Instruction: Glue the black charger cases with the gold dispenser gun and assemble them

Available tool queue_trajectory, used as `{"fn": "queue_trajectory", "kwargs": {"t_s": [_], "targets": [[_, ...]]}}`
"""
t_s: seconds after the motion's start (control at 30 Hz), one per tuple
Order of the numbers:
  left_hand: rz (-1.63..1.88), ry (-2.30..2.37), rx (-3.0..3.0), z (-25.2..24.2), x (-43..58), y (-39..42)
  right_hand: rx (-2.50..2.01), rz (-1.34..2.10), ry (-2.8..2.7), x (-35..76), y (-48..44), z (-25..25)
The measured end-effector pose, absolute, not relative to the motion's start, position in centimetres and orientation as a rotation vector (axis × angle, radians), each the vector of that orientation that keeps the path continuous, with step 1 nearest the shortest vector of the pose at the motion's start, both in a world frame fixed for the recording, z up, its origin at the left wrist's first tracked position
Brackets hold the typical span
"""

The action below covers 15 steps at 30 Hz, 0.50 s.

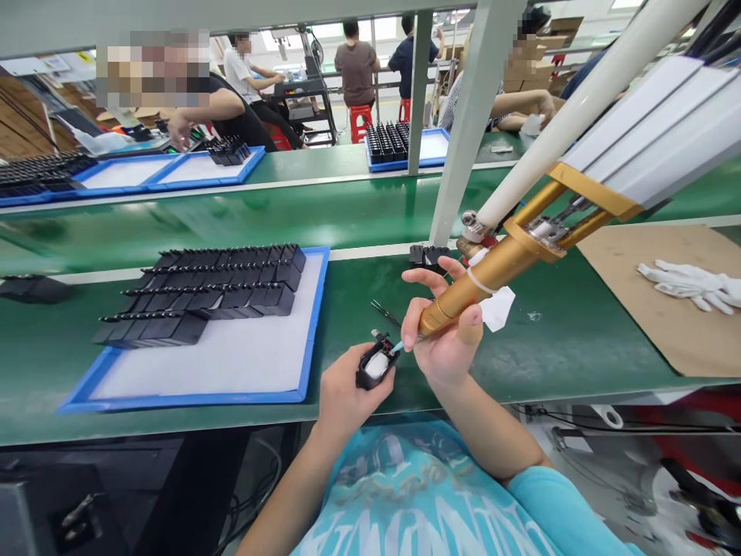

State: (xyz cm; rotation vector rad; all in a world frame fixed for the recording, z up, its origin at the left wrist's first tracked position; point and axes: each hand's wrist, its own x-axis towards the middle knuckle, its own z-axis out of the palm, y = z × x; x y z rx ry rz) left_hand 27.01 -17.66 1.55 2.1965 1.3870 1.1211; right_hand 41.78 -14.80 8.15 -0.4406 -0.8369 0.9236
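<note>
My left hand [343, 394] is closed around a small black plastic housing [375, 366] with a white inside, held just above the near edge of the green bench [556, 340]. My right hand [447, 340] grips the gold barrel of a dispensing tool [492, 274] that hangs from a white hose and a white-and-gold body at the upper right. The tool's pale blue tip [397, 347] touches the open top of the housing.
A blue-edged tray [231, 363] to the left holds several rows of black housings [214, 289]. Two more black parts [428, 255] stand behind the tool, tweezers [387, 313] lie beside them. White gloves [691, 284] rest on brown cardboard [665, 309] at right. Other people work at far benches.
</note>
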Motion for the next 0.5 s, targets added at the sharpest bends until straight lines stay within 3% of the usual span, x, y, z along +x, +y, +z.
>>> {"fn": "queue_trajectory", "kwargs": {"t_s": [0.5], "targets": [[1.198, 1.335, 2.165, 0.8, 29.4, -16.4, -0.437, 0.959, -0.838, 40.4, -15.0, 8.6]]}}
